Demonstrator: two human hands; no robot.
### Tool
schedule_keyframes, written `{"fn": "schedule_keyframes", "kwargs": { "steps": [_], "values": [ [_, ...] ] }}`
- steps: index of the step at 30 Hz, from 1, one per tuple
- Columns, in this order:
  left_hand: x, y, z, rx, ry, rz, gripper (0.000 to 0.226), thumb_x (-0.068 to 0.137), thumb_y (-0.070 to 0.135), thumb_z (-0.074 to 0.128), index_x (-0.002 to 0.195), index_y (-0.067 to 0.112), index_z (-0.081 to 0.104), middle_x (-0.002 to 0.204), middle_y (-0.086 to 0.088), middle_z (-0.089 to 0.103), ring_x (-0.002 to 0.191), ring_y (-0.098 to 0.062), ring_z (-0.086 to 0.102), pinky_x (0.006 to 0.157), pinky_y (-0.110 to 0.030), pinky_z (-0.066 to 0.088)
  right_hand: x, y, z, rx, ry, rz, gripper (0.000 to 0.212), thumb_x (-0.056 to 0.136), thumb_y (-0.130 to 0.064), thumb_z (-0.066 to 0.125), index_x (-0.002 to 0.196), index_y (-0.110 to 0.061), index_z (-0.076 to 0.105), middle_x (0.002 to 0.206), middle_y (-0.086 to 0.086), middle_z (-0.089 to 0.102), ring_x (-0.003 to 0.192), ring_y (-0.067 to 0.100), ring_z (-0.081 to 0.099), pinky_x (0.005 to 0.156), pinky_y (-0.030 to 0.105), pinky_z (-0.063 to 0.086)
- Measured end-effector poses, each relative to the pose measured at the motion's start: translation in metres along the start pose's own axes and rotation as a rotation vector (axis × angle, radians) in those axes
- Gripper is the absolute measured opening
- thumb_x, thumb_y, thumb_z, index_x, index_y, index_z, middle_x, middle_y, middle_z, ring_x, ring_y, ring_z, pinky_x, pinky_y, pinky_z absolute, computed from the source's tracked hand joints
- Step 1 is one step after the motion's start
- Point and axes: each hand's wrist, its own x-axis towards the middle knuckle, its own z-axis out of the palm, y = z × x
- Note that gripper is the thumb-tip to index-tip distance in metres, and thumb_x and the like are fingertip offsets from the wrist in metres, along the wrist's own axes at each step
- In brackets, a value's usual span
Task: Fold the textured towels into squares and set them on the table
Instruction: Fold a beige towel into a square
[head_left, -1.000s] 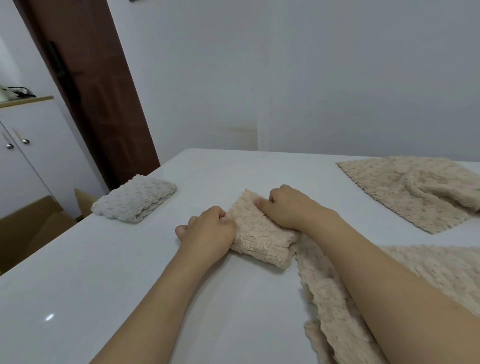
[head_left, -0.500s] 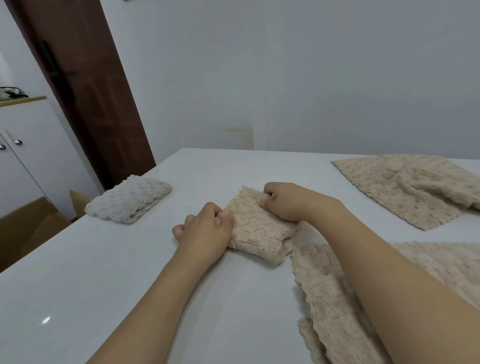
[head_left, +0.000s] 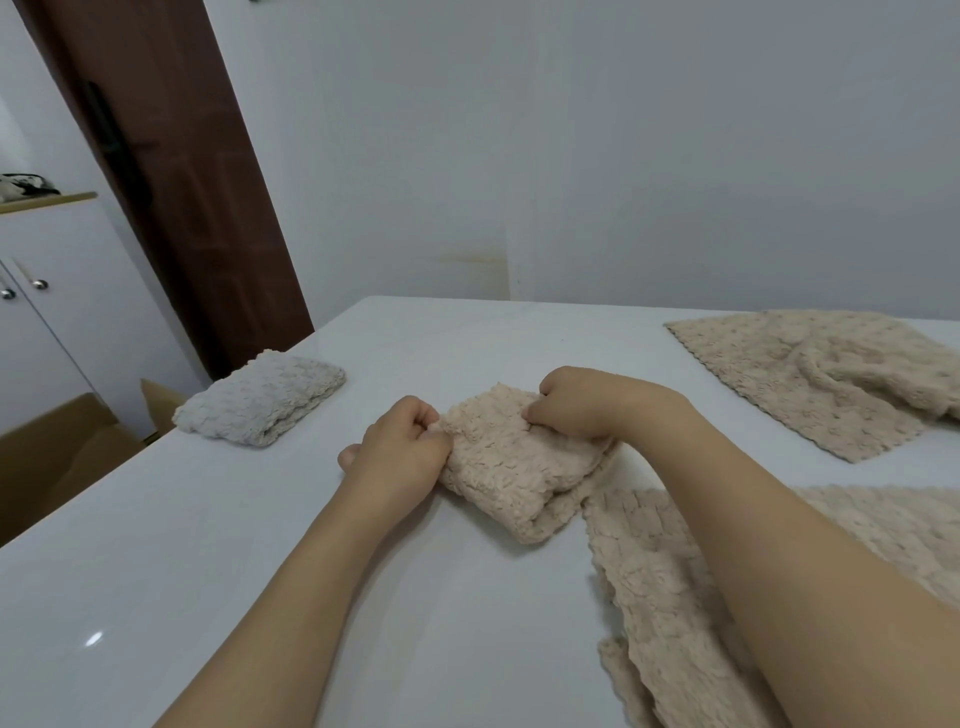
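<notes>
A folded beige textured towel (head_left: 511, 475) lies in the middle of the white table (head_left: 208, 545). My left hand (head_left: 402, 449) pinches its left edge with closed fingers. My right hand (head_left: 584, 402) grips its far right corner, bunching the cloth. A grey towel (head_left: 262, 397), folded into a small square, rests at the table's left edge. An unfolded beige towel (head_left: 670, 613) lies under my right forearm at the near right. Another beige towel (head_left: 810, 369) lies loosely spread at the far right.
A dark brown door (head_left: 171, 171) stands behind the table's left corner. A white cabinet (head_left: 57, 312) and a cardboard box (head_left: 62, 457) are to the left. A plain wall (head_left: 623, 156) runs along the table's far edge.
Both hands went from pressing flat on the folded beige towel to pinching its edges, and the far edge has lifted slightly. The camera has tilted a little.
</notes>
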Motion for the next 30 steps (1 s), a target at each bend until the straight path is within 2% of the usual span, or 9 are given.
{"fn": "schedule_keyframes", "kwargs": {
  "steps": [5, 9, 13, 16, 19, 22, 24, 27, 30],
  "values": [
    [0.006, -0.01, 0.004, 0.113, -0.059, -0.129, 0.013, 0.087, 0.044, 0.046, 0.1, 0.043, 0.05, 0.106, 0.004, 0.055, 0.115, -0.024, 0.037, 0.079, -0.028, 0.021, -0.003, 0.01, -0.003, 0.257, 0.038, -0.065, 0.031, 0.096, -0.036, 0.053, 0.073, -0.015, 0.046, 0.07, 0.0, 0.048, 0.061, 0.018, 0.043, 0.059, 0.03, 0.033],
    [0.003, -0.008, 0.004, 0.209, -0.021, -0.112, 0.012, 0.093, 0.04, 0.041, 0.103, 0.037, 0.048, 0.097, 0.005, 0.047, 0.109, -0.022, 0.027, 0.086, -0.031, 0.02, 0.006, 0.012, 0.01, 0.185, 0.125, -0.104, 0.031, 0.098, -0.035, 0.05, 0.074, -0.016, 0.045, 0.072, -0.003, 0.049, 0.064, 0.013, 0.045, 0.057, 0.028, 0.033],
    [0.009, -0.009, -0.001, -0.239, 0.012, -0.153, 0.009, 0.076, 0.032, 0.053, 0.08, 0.038, 0.059, 0.088, 0.005, 0.06, 0.097, -0.029, 0.052, 0.085, -0.038, 0.039, 0.008, 0.01, 0.019, 0.031, 0.193, -0.151, 0.026, 0.101, -0.036, 0.041, 0.088, -0.014, 0.045, 0.086, 0.0, 0.052, 0.081, 0.02, 0.049, 0.07, 0.033, 0.037],
    [0.007, -0.002, -0.006, -0.532, 0.059, -0.182, 0.014, 0.081, 0.012, 0.057, 0.074, 0.024, 0.053, 0.075, 0.002, 0.054, 0.083, -0.024, 0.048, 0.07, -0.034, 0.037, 0.006, 0.008, 0.023, -0.04, 0.237, -0.176, 0.028, 0.102, -0.036, 0.037, 0.096, -0.011, 0.046, 0.094, 0.007, 0.057, 0.084, 0.024, 0.052, 0.072, 0.035, 0.041],
    [0.005, -0.003, -0.002, -0.178, 0.126, -0.26, 0.011, 0.083, 0.022, 0.049, 0.088, 0.031, 0.05, 0.092, 0.001, 0.049, 0.101, -0.028, 0.038, 0.081, -0.037, 0.034, 0.008, 0.007, 0.026, -0.034, 0.269, -0.157, 0.029, 0.102, -0.037, 0.039, 0.096, -0.01, 0.048, 0.092, 0.006, 0.057, 0.085, 0.025, 0.052, 0.073, 0.035, 0.041],
    [-0.004, -0.003, 0.001, 0.282, 0.228, 0.026, 0.021, 0.086, 0.031, 0.046, 0.106, 0.029, 0.043, 0.102, 0.004, 0.042, 0.1, -0.016, 0.022, 0.092, -0.033, 0.02, 0.014, 0.012, 0.024, 0.042, 0.28, -0.088, 0.028, 0.1, -0.037, 0.043, 0.082, -0.014, 0.044, 0.082, 0.0, 0.051, 0.083, 0.024, 0.05, 0.065, 0.032, 0.036],
    [-0.012, 0.005, 0.004, 0.24, 0.24, 0.279, 0.028, 0.081, 0.048, 0.047, 0.104, 0.033, 0.042, 0.109, 0.012, 0.039, 0.102, -0.01, 0.025, 0.091, -0.03, 0.015, 0.018, 0.017, 0.021, 0.147, 0.306, -0.038, 0.029, 0.099, -0.039, 0.044, 0.081, -0.016, 0.043, 0.083, -0.001, 0.052, 0.084, 0.023, 0.051, 0.066, 0.032, 0.035],
    [-0.024, 0.013, 0.021, 0.279, 0.031, 0.443, 0.045, 0.072, 0.073, 0.041, 0.101, 0.039, 0.043, 0.108, 0.018, 0.034, 0.104, -0.007, 0.028, 0.093, -0.028, 0.017, 0.021, 0.018, 0.021, 0.215, 0.331, -0.011, 0.032, 0.098, -0.047, 0.042, 0.089, -0.016, 0.045, 0.091, 0.001, 0.054, 0.088, 0.024, 0.05, 0.071, 0.033, 0.035],
    [-0.025, 0.011, 0.035, 0.413, 0.107, 0.491, 0.044, 0.075, 0.067, 0.049, 0.103, 0.034, 0.047, 0.11, 0.015, 0.035, 0.104, -0.012, 0.031, 0.09, -0.028, 0.018, 0.018, 0.012, 0.027, 0.133, 0.352, -0.026, 0.035, 0.099, -0.047, 0.037, 0.083, -0.017, 0.041, 0.084, -0.001, 0.05, 0.083, 0.024, 0.049, 0.07, 0.034, 0.035]
  ]
}}
